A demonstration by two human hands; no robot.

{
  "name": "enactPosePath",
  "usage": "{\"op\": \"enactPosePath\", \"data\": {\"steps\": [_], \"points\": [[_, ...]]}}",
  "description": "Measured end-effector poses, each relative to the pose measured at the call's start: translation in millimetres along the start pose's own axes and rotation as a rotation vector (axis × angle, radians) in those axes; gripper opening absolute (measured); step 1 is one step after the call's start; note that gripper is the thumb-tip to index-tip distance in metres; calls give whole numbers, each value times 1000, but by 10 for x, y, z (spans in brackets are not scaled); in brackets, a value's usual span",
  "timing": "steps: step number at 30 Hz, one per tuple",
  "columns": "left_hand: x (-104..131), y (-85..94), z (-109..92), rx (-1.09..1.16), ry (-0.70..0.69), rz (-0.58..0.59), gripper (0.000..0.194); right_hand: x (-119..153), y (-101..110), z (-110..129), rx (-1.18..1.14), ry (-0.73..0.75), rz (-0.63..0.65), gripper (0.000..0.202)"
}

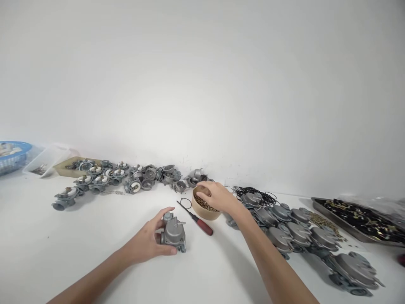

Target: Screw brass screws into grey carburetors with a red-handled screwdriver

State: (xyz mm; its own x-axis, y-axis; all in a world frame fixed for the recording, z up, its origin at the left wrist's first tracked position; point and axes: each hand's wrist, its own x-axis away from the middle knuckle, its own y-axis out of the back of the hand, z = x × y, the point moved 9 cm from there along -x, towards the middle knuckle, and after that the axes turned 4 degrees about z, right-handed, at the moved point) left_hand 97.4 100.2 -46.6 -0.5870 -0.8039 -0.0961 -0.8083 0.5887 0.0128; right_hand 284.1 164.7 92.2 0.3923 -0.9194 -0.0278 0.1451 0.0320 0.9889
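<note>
My left hand (148,240) is wrapped around a grey metal carburetor (174,233) standing on the white table, its rounded bowl facing up. Over a round tan tub (207,214) reaches my right hand (217,196). Its thumb and fingers are curved and apart above small brass-coloured screws (204,204) in the tub, with nothing visible between them. Between the hands lies a screwdriver (202,225) with a red and black handle. A thin black ring (186,203) rests by its tip.
Carburetor bodies with white floats (100,180) and loose metal bowls (148,173) line the back left. Several closed carburetors (299,232) stand at right, near black rings (262,195) and a metal tray (357,230) of black parts. A blue basket (15,160) is far left.
</note>
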Motion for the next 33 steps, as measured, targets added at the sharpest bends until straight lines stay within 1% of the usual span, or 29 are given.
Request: {"op": "enactPosePath", "data": {"steps": [3,5,8,11,14,18,25,29,31,33], "points": [[18,21,13,-79,0,0,121,-135,-233,-414,21,-74,109,32],[41,33,4,-141,-5,-10,123,-198,-427,-593,28,-97,185,27],[89,52,-10,-223,1,-37,115,-259,-636,-734,19,-102,246,25],[139,56,-55,-285,-20,-37,104,-284,-708,-802,-7,-94,244,26],[175,59,-94,-328,-42,-11,92,-281,-713,-847,-36,-95,223,26],[198,100,-151,-347,-70,-15,79,-266,-710,-870,-59,-114,204,25],[199,104,-301,-364,-147,-37,57,-213,-640,-816,-77,-134,154,27],[193,59,-377,-373,-200,-17,52,-165,-528,-782,-114,-129,91,26],[201,43,-417,-370,-218,-18,52,-149,-427,-748,-149,-120,36,19],[213,41,-460,-375,-226,-37,51,-132,-279,-668,-194,-102,-36,14]]}}
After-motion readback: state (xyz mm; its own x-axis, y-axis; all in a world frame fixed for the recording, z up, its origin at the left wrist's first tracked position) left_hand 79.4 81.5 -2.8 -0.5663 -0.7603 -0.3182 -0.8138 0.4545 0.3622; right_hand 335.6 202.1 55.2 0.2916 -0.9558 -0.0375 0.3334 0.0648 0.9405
